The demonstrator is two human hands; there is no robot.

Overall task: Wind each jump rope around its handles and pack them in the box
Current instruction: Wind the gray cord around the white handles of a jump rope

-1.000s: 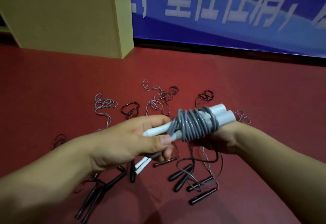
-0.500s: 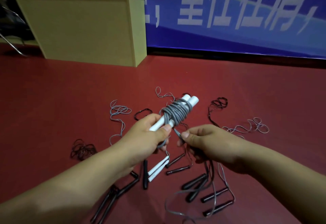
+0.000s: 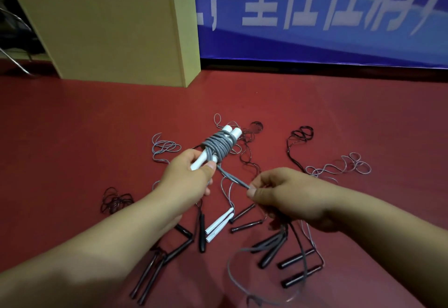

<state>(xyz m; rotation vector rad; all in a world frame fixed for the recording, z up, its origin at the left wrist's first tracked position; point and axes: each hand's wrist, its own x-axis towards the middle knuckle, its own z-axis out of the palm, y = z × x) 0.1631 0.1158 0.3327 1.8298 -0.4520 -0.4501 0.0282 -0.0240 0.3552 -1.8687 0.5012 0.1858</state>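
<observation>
My left hand [image 3: 186,179] grips the lower ends of two white jump-rope handles [image 3: 231,133] held side by side and pointing away from me. Grey rope [image 3: 217,146] is coiled several times around their upper half. A taut stretch of that rope runs down right to my right hand [image 3: 283,197], which pinches it between thumb and fingers. The rope's slack tail [image 3: 242,288] hangs in a loop below my right hand. The tan cardboard box [image 3: 116,33] stands on the floor at the back left.
Several loose jump ropes lie on the red floor under my hands: black handles [image 3: 299,261], another white pair [image 3: 219,225], and tangled thin cords [image 3: 339,167]. A blue banner [image 3: 315,16] runs along the back wall. A metal chair leg [image 3: 14,58] shows at far left.
My right hand came out from under the bundle, took the free rope and pulled it down right, away from the handles. The bundle turned to point away from me.
</observation>
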